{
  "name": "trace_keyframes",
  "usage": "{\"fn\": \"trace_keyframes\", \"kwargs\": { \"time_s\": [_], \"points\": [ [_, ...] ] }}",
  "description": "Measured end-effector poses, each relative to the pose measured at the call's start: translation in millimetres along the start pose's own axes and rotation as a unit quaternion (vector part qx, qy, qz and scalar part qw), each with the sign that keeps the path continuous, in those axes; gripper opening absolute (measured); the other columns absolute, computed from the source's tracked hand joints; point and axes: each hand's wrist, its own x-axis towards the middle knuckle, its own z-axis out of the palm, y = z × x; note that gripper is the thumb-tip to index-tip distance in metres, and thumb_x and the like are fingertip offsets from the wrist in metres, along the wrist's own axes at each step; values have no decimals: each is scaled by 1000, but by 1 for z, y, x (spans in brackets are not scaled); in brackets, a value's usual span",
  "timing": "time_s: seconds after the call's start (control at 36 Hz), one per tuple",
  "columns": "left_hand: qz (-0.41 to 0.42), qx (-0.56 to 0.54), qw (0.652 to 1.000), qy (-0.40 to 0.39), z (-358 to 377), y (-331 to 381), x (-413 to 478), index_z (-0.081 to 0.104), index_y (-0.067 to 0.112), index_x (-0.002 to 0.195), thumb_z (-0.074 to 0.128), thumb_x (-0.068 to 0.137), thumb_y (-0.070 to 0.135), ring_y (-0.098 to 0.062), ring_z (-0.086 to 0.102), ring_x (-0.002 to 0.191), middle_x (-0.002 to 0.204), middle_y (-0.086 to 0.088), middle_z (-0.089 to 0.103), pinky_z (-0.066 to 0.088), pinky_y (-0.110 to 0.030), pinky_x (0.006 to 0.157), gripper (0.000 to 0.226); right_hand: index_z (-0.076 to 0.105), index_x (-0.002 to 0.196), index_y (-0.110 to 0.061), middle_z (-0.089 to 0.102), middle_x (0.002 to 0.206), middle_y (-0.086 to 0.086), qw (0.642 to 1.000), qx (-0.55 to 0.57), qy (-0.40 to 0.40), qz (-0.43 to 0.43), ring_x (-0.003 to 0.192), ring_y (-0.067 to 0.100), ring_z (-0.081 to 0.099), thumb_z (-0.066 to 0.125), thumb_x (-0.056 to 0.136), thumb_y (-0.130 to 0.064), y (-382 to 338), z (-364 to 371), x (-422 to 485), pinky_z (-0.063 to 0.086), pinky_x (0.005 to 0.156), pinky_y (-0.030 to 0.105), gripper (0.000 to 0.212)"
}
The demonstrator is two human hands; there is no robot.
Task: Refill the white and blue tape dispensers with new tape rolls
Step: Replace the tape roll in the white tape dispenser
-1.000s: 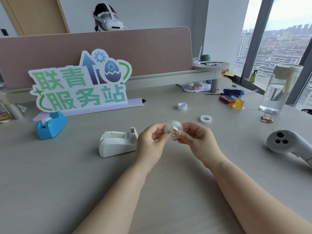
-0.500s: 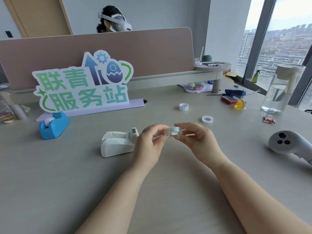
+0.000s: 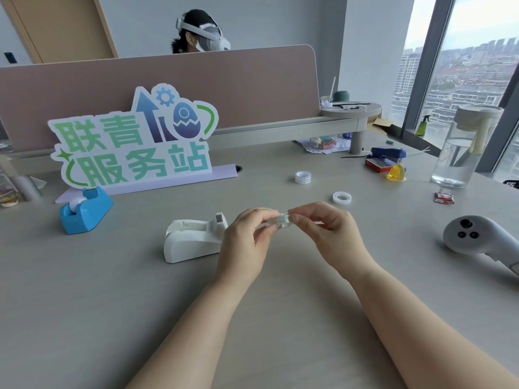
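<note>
A small clear tape roll [image 3: 280, 221] is pinched between my left hand [image 3: 247, 240] and my right hand [image 3: 325, 231] above the middle of the desk, its flat side turned nearly level. Just left of my left hand lies the white tape dispenser [image 3: 192, 238], its roll slot hidden from here. The blue tape dispenser [image 3: 85, 210] stands farther left with a white roll in it. Two more tape rolls lie on the desk beyond my hands, a taller one [image 3: 303, 177] and a flat one [image 3: 342, 197].
A green and blue sign [image 3: 132, 138] stands behind the dispensers, before a partition. A white controller [image 3: 477, 238] lies at the right, with a water bottle [image 3: 460, 153], a yellow object [image 3: 396, 173], a stapler [image 3: 389, 153] and a red packet [image 3: 443, 198]. Behind the partition, a person wears a headset.
The tape roll has been tipped from facing me to lying nearly level between my fingertips. My view has shifted slightly, and the person behind the partition has risen into view.
</note>
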Motion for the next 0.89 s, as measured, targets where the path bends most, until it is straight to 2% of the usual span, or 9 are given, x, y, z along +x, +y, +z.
{"fn": "trace_keyframes", "kwargs": {
  "time_s": [0.11, 0.17, 0.25, 0.33, 0.39, 0.58, 0.67, 0.78, 0.89],
  "points": [
    [-12, 5, 1000, 7, 0, -1, 0, 68, 12, 99, 66, 83, 4, -2, 60, 92, 96, 6, 66, 40, -4, 81, 18, 73, 87, -18, 69, 78, -13, 999, 7, 2, 34, 68, -3, 61, 62, 87, -7, 1, -1, 0, 50, 73, 20, 16],
    [-17, 5, 1000, 7, 0, -1, 0, 68, 12, 101, 65, 84, 4, 5, 59, 92, 96, 6, 65, 39, -3, 80, 19, 73, 87, -16, 71, 80, -9, 999, 23, -3, 46, 71, 2, 62, 63, 87, -10, 0, -1, 0, 51, 77, 29, 12],
    [-9, 14, 1000, 1, 0, -1, 0, 68, 11, 103, 63, 85, 4, 14, 55, 91, 97, 6, 64, 38, -2, 80, 20, 71, 82, -12, 72, 77, 3, 997, 43, -25, 62, 68, 9, 59, 70, 83, -19, -3, 0, -2, 50, 74, 34, 7],
    [-6, 12, 1000, -3, 0, -1, 1, 68, 12, 103, 62, 85, 4, 13, 55, 92, 98, 7, 64, 38, -2, 80, 21, 70, 82, -10, 69, 79, 18, 992, 65, -39, 101, 72, 15, 58, 73, 80, -21, -2, -2, -1, 53, 80, 43, 11],
    [-6, 7, 1000, -4, -1, 0, 1, 68, 14, 103, 62, 85, 6, 11, 56, 93, 98, 9, 63, 38, -2, 81, 21, 70, 83, -8, 67, 80, 17, 986, 93, -49, 128, 74, 17, 59, 72, 81, -19, -2, -3, 0, 52, 88, 45, 11],
    [-10, 0, 1000, -17, -1, -1, 1, 69, 16, 102, 63, 85, 5, 5, 57, 95, 97, 19, 60, 40, -5, 82, 21, 70, 77, -8, 64, 77, 15, 984, 96, -44, 145, 73, 20, 59, 67, 83, -11, -4, -2, 0, 49, 92, 51, 7],
    [-14, -9, 1000, -19, -1, -1, 0, 68, 17, 102, 63, 85, 6, 2, 57, 95, 98, 18, 61, 40, -5, 82, 21, 71, 76, -12, 67, 79, 14, 985, 85, -39, 142, 75, 19, 63, 63, 85, -6, -2, -2, 0, 52, 91, 48, 14],
    [-24, -18, 999, -13, -1, -2, 1, 68, 17, 104, 62, 86, 6, 0, 58, 95, 99, 15, 62, 39, -5, 83, 22, 72, 83, -6, 69, 80, 10, 984, 112, -30, 136, 77, 17, 64, 59, 88, -4, -2, -1, 1, 56, 86, 32, 14],
    [-18, -18, 1000, -17, 0, -2, 1, 67, 17, 105, 62, 86, 5, 1, 58, 97, 100, 15, 62, 41, -8, 84, 23, 70, 78, -7, 66, 72, 8, 985, 107, -33, 133, 71, 15, 62, 70, 82, -17, -1, -1, 1, 55, 83, 35, 10]
  ]
}}
